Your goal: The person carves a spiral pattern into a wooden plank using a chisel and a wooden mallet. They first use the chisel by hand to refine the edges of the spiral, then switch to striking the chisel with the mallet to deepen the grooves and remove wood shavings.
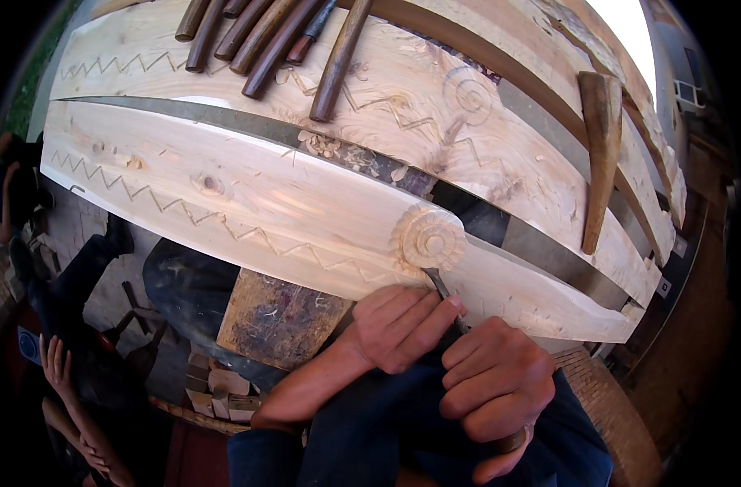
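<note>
A long pale wooden board lies across in front of me, with a zigzag line cut along it. Toward its right part sits a round carved rosette with concentric rings. The metal blade of a carving gouge touches the wood at the rosette's lower edge. My left hand is closed around the blade part, low over the board's near edge. Closer to me, my right hand wraps the gouge's wooden handle, whose end shows below the palm.
Several wooden-handled tools lie on a second carved board at the back. A wooden mallet rests at the right. Wood chips fill part of the gap between boards. Other people's hands show at lower left.
</note>
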### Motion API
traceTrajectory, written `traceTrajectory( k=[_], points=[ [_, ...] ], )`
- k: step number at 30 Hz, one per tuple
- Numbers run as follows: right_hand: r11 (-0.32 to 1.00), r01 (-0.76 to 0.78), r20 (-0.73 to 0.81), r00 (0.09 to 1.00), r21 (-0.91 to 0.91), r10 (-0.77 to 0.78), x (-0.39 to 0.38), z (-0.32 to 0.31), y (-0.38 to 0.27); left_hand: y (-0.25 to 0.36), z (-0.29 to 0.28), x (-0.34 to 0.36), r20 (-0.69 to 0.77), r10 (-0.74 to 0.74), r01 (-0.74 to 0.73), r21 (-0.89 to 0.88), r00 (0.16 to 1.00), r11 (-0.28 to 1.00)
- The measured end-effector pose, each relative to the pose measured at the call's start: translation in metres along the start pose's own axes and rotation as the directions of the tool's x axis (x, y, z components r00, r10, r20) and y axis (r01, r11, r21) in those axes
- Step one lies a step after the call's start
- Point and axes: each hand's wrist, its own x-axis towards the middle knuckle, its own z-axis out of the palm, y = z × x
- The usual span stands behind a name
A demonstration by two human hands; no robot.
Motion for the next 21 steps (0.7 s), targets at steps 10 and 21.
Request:
traceTrajectory(
  k=[10, 21],
  points=[
    [0.975, 0.044, -0.062, 0.996, -0.218, -0.059, -0.028, 0.024, -0.024, 0.023, 0.012, -0.005, 0.058, 0.003, -0.003, 0.003, 0.998, 1.000],
    [0.953, 0.048, -0.186, 0.977, -0.298, -0.108, -0.072, 0.034, -0.054, 0.049, 0.022, -0.007, 0.146, 0.084, -0.100, 0.108, 0.986, 0.989]
  ],
)
